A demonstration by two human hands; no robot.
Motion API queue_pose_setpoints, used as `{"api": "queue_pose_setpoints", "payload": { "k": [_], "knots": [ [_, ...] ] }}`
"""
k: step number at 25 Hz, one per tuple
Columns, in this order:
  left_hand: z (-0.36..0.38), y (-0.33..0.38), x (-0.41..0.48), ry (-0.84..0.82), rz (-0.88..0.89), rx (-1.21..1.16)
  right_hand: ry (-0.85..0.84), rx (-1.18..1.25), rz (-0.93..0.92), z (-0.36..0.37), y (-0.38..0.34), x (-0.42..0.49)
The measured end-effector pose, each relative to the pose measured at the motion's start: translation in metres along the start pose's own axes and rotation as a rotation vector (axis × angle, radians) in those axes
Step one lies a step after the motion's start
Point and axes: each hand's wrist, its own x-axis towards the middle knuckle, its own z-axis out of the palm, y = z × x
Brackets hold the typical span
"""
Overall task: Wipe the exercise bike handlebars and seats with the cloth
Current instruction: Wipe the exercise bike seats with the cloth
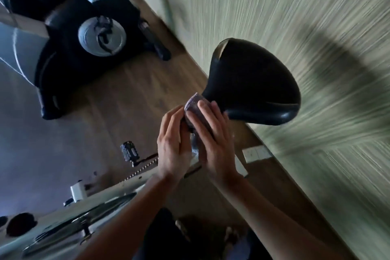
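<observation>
the cloth (193, 106), a purplish knit piece with a stitched edge, is wrapped over the narrow nose of the seat (253, 82), a smooth black padded saddle, wide and rounded at the back. the left hand (173, 139) curls its fingers round the cloth from the side; the right hand (213, 139) lies flat on it, fingers straight, pressing. below sit a studded pedal (128, 152) and the pale bike frame (118, 188). a second bike (84, 36), black with a silver disc, stands on the wood-grain floor (130, 82) by the streaky green wall (295, 6).
</observation>
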Motion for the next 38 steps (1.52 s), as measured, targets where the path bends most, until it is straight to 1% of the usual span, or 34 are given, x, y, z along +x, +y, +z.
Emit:
{"api": "queue_pose_setpoints", "payload": {
  "k": [2, 4, 7, 9, 10, 11, 12, 13, 14, 15, 17, 18, 20, 21, 24, 25, 27, 28, 31, 32, 35, 38],
  "knots": [
    [0.010, -0.017, -0.007, 0.069, 0.085, -0.068, 0.136, -0.040, -0.059, 0.020, 0.010, -0.004],
    [0.016, -0.032, -0.010, 0.124, 0.185, -0.156, 0.244, -0.012, -0.098, 0.037, 0.019, -0.004],
    [0.021, -0.052, -0.003, 0.134, 0.286, -0.249, 0.323, 0.019, -0.194, 0.052, 0.021, -0.003],
    [0.027, -0.063, -0.001, 0.141, 0.345, -0.308, 0.369, -0.024, -0.306, 0.056, 0.030, -0.003],
    [0.030, -0.067, 0.000, 0.148, 0.368, -0.323, 0.410, -0.045, -0.334, 0.056, 0.040, 0.001],
    [0.033, -0.070, 0.002, 0.164, 0.393, -0.317, 0.473, -0.053, -0.319, 0.055, 0.051, 0.006],
    [0.035, -0.073, 0.002, 0.176, 0.422, -0.291, 0.547, -0.040, -0.252, 0.055, 0.058, 0.008],
    [0.037, -0.075, 0.002, 0.193, 0.470, -0.234, 0.615, -0.022, -0.178, 0.057, 0.060, 0.009],
    [0.037, -0.078, 0.001, 0.213, 0.529, -0.141, 0.644, -0.009, -0.134, 0.061, 0.059, 0.008],
    [0.037, -0.079, -0.001, 0.222, 0.609, -0.015, 0.635, -0.015, -0.141, 0.064, 0.057, 0.005],
    [0.040, -0.084, -0.010, 0.224, 0.786, 0.284, 0.598, -0.114, -0.243, 0.061, 0.064, -0.001],
    [0.044, -0.086, -0.015, 0.242, 0.841, 0.450, 0.606, -0.163, -0.262, 0.053, 0.073, 0.001],
    [0.052, -0.090, -0.019, 0.303, 0.853, 0.730, 0.676, -0.198, -0.190, 0.041, 0.089, 0.004],
    [0.056, -0.088, -0.018, 0.333, 0.850, 0.821, 0.698, -0.203, -0.168, 0.039, 0.092, 0.004],
    [0.066, -0.075, -0.014, 0.395, 0.822, 1.007, 0.659, -0.298, -0.217, 0.035, 0.096, 0.000],
    [0.069, -0.072, -0.014, 0.395, 0.823, 1.042, 0.683, -0.309, -0.197, 0.028, 0.101, -0.001],
    [0.074, -0.067, -0.014, 0.382, 0.829, 1.068, 0.787, -0.251, -0.116, 0.013, 0.112, 0.000],
    [0.077, -0.064, -0.014, 0.370, 0.826, 1.080, 0.793, -0.230, -0.104, 0.010, 0.114, -0.001],
    [0.084, -0.061, -0.013, 0.380, 0.796, 1.109, 0.693, -0.324, -0.242, 0.011, 0.122, -0.007],
    [0.085, -0.062, -0.014, 0.383, 0.790, 1.106, 0.696, -0.321, -0.257, 0.006, 0.127, -0.007],
    [0.092, -0.058, -0.015, 0.376, 0.785, 1.095, 0.771, -0.152, -0.187, -0.007, 0.134, -0.003],
    [0.101, -0.055, -0.014, 0.391, 0.783, 1.085, 0.720, -0.223, -0.313, -0.005, 0.139, -0.006]
  ]
}}
